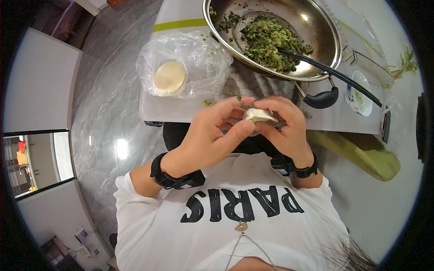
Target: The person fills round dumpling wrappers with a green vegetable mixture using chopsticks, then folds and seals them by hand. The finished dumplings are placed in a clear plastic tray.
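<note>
Between the fingertips of both hands is a pale folded dumpling (pixel 259 115), held just off the table's front edge. My left hand (pixel 217 127) grips its left end with thumb and fingers, and a green speck sticks to one finger. My right hand (pixel 284 123) pinches the other end. Beyond the hands a large steel pan (pixel 323 40) holds chopped green filling (pixel 268 42). Black chopsticks (pixel 325 68) rest in the filling and lie across the pan's rim. To the left, a stack of round dough wrappers (pixel 169 77) sits in a clear plastic bag (pixel 206 64).
The pan rests on a grey towel (pixel 240 81), its black handle (pixel 322 98) pointing towards me. A patterned bowl (pixel 359 98) stands at the right beside a wire rack (pixel 369 67). A filling crumb (pixel 206 102) lies on the white table (pixel 169 110). A green chair seat (pixel 366 152) is below.
</note>
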### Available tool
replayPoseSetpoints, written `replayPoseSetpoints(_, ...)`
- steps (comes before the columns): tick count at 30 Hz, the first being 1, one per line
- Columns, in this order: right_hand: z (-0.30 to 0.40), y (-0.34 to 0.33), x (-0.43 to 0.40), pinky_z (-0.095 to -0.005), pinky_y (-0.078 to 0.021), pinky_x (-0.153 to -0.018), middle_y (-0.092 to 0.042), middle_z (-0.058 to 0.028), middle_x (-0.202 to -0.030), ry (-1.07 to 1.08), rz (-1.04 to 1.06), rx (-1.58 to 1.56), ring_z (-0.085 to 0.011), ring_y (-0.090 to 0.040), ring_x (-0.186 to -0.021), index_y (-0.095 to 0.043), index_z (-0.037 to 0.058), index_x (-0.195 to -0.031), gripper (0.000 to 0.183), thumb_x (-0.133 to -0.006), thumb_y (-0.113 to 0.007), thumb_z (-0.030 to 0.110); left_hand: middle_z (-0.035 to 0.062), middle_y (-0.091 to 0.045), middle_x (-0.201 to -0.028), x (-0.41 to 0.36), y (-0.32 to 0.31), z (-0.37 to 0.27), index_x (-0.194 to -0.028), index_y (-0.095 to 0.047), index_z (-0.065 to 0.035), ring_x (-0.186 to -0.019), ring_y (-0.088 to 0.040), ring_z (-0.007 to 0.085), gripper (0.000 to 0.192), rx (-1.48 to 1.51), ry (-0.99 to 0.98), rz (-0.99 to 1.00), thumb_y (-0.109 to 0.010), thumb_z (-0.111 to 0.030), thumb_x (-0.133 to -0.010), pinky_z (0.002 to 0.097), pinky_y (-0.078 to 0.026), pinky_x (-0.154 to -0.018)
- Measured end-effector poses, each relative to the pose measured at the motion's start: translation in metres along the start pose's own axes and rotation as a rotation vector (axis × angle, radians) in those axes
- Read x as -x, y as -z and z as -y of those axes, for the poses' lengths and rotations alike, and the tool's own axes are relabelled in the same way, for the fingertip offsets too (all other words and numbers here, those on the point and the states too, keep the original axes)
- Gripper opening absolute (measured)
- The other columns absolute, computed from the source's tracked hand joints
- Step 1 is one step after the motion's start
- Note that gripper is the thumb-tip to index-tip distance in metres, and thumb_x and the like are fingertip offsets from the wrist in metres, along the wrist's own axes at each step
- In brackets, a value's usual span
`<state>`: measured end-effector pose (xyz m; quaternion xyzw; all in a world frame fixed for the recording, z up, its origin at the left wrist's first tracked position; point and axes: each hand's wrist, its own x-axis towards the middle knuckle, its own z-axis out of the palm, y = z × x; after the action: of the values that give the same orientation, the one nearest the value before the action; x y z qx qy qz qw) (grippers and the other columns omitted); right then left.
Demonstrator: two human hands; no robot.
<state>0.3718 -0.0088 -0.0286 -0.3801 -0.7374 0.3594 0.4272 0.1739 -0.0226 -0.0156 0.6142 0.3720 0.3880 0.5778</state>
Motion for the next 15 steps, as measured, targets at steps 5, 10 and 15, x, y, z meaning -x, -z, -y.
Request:
replayPoseSetpoints(5,-0.001,0.001,0.006,-0.0309,-0.0485,-0.072,-0.063,-0.0099,-0.092,-0.102,-0.092,-0.120,-0.0234,-0.062,-0.083,-0.064,0.0040,-0.099,0.032,-0.070,-0.076,0.008,0.0114,-0.063,-0.090,-0.006,-0.007,0.001,-0.106,-0.063,-0.0036,-0.073,-0.065,0.0234,0.035,-0.538,-0.393,-0.200,-0.075,-0.014,-0.075,0.0287,-0.052,-0.063)
replayPoseSetpoints(10,0.000,0.005,0.007,-0.0270,-0.0479,-0.068,-0.063,-0.0081,-0.092,-0.091,-0.053,-0.121,-0.0181,-0.061,-0.082,-0.063,0.0038,-0.099,0.030,-0.072,-0.076,0.007,0.0077,-0.060,-0.082,-0.006,-0.014,0.010,-0.095,-0.067,-0.0071,-0.066,-0.061,0.0219,0.029,-0.615,-0.543,-0.319,-0.078,-0.009,-0.068,0.0299,-0.049,-0.055)
replayPoseSetpoints(15,0.004,0.003,0.013,-0.0249,-0.0475,-0.066,-0.064,-0.0077,-0.094,-0.172,-0.021,-0.245,-0.0159,-0.061,-0.082,-0.064,0.0041,-0.101,0.030,-0.074,-0.074,0.007,0.0062,-0.060,-0.081,-0.007,-0.011,0.020,-0.093,-0.066,-0.0081,-0.063,-0.059,0.0204,0.030,-0.737,-0.763,-0.315,-0.077,-0.005,-0.064,0.0297,-0.046,-0.051)
